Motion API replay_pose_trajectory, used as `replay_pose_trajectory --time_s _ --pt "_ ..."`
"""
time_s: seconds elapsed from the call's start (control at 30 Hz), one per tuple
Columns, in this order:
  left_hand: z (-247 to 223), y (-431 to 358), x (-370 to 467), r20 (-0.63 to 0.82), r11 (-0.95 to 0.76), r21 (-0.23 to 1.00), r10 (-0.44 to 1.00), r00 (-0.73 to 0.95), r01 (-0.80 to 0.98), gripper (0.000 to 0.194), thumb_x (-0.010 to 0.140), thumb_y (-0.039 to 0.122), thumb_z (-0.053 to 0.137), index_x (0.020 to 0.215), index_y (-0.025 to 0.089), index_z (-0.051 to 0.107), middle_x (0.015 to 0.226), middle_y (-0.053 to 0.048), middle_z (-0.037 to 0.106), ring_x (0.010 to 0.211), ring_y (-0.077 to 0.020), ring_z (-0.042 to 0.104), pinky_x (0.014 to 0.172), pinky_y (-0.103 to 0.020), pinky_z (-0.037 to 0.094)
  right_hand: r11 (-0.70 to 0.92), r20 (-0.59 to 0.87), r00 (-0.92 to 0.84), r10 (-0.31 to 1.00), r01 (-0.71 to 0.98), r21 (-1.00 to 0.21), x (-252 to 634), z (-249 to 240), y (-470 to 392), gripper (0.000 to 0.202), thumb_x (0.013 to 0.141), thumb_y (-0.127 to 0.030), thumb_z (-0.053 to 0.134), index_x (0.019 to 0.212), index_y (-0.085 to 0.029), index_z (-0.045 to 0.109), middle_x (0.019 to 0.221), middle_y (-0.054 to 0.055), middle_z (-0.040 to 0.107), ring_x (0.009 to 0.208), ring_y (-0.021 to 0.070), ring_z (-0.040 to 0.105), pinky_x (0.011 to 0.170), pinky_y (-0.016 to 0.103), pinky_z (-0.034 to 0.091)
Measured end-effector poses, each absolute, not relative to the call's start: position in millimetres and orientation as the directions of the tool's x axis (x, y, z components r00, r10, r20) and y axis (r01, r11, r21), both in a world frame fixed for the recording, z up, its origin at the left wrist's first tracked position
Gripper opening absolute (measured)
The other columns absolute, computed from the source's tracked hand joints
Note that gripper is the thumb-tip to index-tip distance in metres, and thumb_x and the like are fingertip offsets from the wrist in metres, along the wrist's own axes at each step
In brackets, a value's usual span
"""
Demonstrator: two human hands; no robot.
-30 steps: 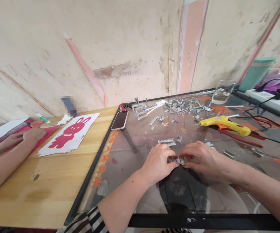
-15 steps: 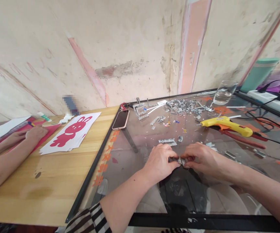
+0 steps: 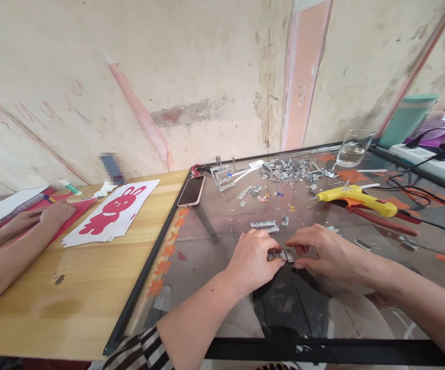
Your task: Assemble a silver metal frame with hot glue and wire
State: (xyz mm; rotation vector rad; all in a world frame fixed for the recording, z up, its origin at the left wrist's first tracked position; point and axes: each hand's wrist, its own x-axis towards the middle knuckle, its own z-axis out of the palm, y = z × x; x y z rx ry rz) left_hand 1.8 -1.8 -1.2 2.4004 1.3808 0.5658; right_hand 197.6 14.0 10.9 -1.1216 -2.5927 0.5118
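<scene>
Between the thumb and fingers of my left hand point(image 3: 251, 262) is a short strip of small silvery segments point(image 3: 287, 255), held low over the dark glass tabletop point(image 3: 222, 277). My right hand point(image 3: 322, 252) is at the strip's right end, its thumb and index finger apart. Whether the right thumb still touches the strip is hard to tell. Just beyond my hands lie two silvery strips point(image 3: 264, 225) and a small silvery piece point(image 3: 284, 221).
A heap of silvery pieces point(image 3: 292, 170) lies at the back. Around are a phone point(image 3: 191, 191), a yellow glue gun point(image 3: 357, 197), red-handled pliers point(image 3: 384, 222), a glass point(image 3: 353, 149) and a power strip point(image 3: 430, 160). A co-worker's hands point(image 3: 55, 211) rest on red paper at left.
My right thumb and index finger have parted from their pinch on the strip, uncovering its right end. My left hand keeps its grip.
</scene>
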Motion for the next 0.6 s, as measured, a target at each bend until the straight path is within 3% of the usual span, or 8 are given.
replay_pose_trajectory --time_s 0.6 --pt "-0.7 -1.7 0.0 0.172 -0.447 0.425 0.894 0.414 0.787 0.019 0.068 0.034 0.064 0.083 0.022 0.063 0.084 -0.002 0.059 0.085 -0.0195 0.053 0.074 -0.032 0.040 0.694 0.091 -0.710 0.698 0.640 -0.329 203.3 15.9 9.6 0.025 0.078 -0.030 0.054 0.101 -0.027 0.063 0.084 0.004 0.063 0.079 0.0196 0.056 0.073 0.035 0.037"
